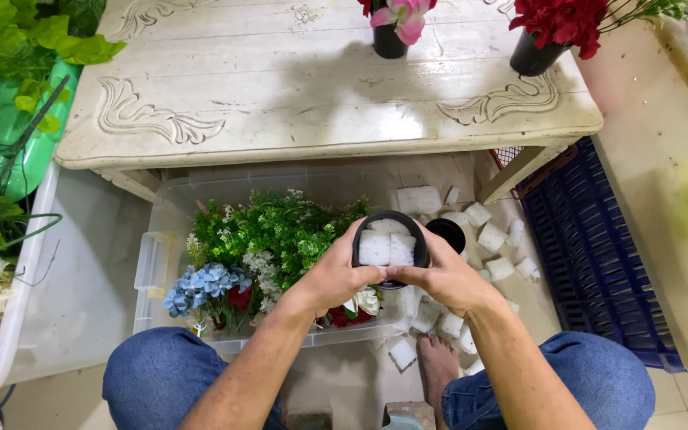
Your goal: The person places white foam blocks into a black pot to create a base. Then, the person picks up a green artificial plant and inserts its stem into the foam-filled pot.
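1. The fingers and thumb of the left hand (334,275) curl around the left rim and wall of a small black pot (389,248), gripping it.
2. The right hand (442,277) closes on the pot from the right and near side, its thumb lying along the front rim beside the left thumb.
3. The pot is held in the air between the two hands, above the near right corner of a clear plastic bin (153,263), mouth tilted up toward the camera.
4. Inside the pot sit white foam blocks (386,245), packed side by side and filling most of the opening.
5. The bin on the floor holds artificial greenery (280,227), blue hydrangea heads (201,287) and some red and white blooms.
6. Just beyond the right hand, a second black pot (447,233) stands on the floor among loose foam pieces (494,239) scattered over the tiles.
7. The person's knees in blue jeans (161,374) frame the bottom of the view, with a bare foot (438,362) between them.
8. A carved cream table (320,87) stands above the bin, carrying two dark pots of pink and red flowers; a blue crate (591,255) lies to the right.
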